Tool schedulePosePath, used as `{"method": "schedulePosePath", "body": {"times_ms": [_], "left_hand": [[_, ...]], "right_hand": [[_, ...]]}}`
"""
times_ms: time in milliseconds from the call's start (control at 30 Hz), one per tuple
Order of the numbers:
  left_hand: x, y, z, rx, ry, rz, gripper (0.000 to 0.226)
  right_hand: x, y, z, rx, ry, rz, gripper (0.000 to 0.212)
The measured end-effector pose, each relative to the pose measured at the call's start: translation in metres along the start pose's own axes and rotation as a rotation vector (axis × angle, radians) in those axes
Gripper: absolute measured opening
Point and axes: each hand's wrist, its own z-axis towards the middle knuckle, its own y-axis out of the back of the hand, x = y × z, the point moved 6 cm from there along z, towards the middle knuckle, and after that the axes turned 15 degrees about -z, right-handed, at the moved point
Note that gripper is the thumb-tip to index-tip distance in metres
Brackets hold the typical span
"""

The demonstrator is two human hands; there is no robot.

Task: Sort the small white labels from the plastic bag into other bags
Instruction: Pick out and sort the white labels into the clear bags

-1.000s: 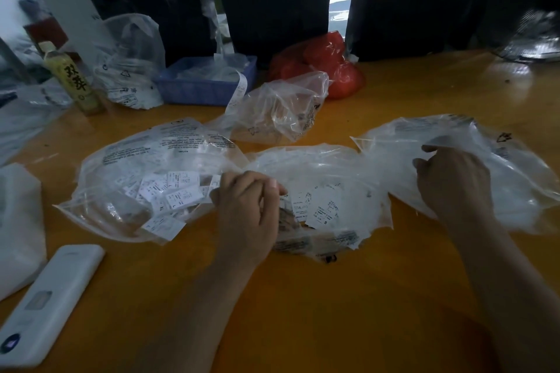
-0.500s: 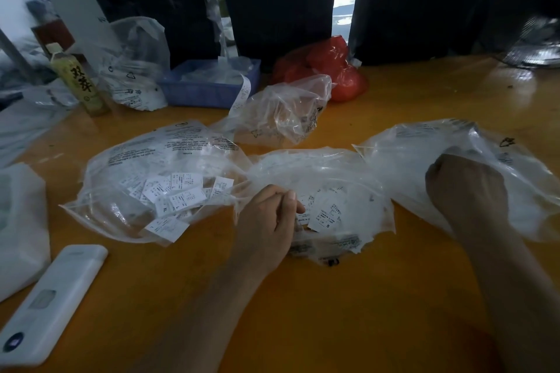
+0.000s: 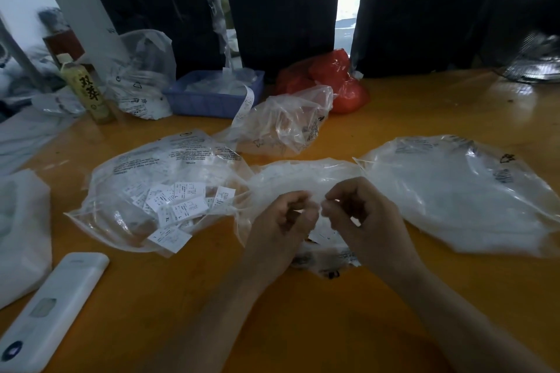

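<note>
Three clear plastic bags lie in a row on the orange table [image 3: 272, 327]. The left bag [image 3: 169, 179] holds several small white labels [image 3: 178, 206]. The right bag [image 3: 454, 191] looks whitish inside. Over the crumpled middle bag [image 3: 306, 172] my two hands meet. My left hand [image 3: 281, 227] and my right hand [image 3: 360, 218] both have curled fingers that pinch the thin plastic of that bag between them. A few labels show under my hands at the bag's near edge [image 3: 327, 254].
A white remote [image 3: 51, 309] lies at the near left beside a white bag [image 3: 21, 236]. At the back stand a tea bottle [image 3: 88, 91], a blue tray [image 3: 215, 97], a red bag [image 3: 327, 82], further clear bags [image 3: 288, 124] and a fan [image 3: 533, 63].
My right hand has left the right bag and moved left to the middle bag. My left hand shifted right, and both now pinch the middle bag's plastic together.
</note>
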Motion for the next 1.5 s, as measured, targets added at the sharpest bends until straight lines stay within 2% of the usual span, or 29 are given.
{"method": "schedulePosePath", "body": {"times_ms": [133, 367, 467, 533, 633, 800, 967, 1067, 1200, 1267, 1367, 1500], "left_hand": [[-0.002, 0.003, -0.001, -0.013, -0.048, -0.047, 0.030], [-0.001, 0.008, 0.000, -0.097, -0.041, -0.151, 0.010], [0.001, 0.012, 0.000, -0.133, -0.036, -0.187, 0.008], [0.003, 0.014, 0.000, -0.147, -0.025, -0.211, 0.008], [0.008, 0.014, 0.001, -0.144, -0.005, -0.206, 0.007], [0.008, 0.013, 0.001, -0.127, 0.001, -0.244, 0.021], [0.007, 0.016, 0.003, -0.154, -0.035, -0.198, 0.007], [0.006, 0.017, 0.002, -0.156, -0.038, -0.246, 0.005], [0.006, 0.017, 0.004, -0.158, 0.022, -0.520, 0.008], [0.008, 0.016, 0.004, -0.163, 0.050, -0.581, 0.012], [0.011, 0.013, 0.004, -0.163, 0.084, -0.583, 0.017], [0.011, 0.011, 0.002, -0.135, 0.104, -0.473, 0.010]], "right_hand": [[-0.011, -0.015, -0.003, 0.089, -0.118, 0.024, 0.014], [-0.022, -0.020, -0.002, 0.167, -0.234, 0.097, 0.038], [-0.022, -0.025, -0.003, 0.258, -0.229, 0.006, 0.026], [-0.022, -0.026, -0.003, 0.262, -0.224, -0.048, 0.016], [-0.023, -0.026, -0.002, 0.254, -0.229, -0.063, 0.013], [-0.024, -0.030, -0.002, 0.282, -0.181, -0.150, 0.006], [-0.020, -0.030, -0.002, 0.275, -0.120, -0.204, 0.004], [-0.021, -0.030, -0.001, 0.265, -0.109, -0.283, 0.016], [-0.032, -0.017, 0.007, 0.181, -0.072, -0.631, 0.025], [-0.038, -0.021, 0.006, 0.282, -0.060, -0.716, 0.029], [-0.042, -0.035, 0.000, 0.442, -0.033, -0.759, 0.047], [-0.041, -0.038, -0.002, 0.475, 0.015, -0.813, 0.058]]}}
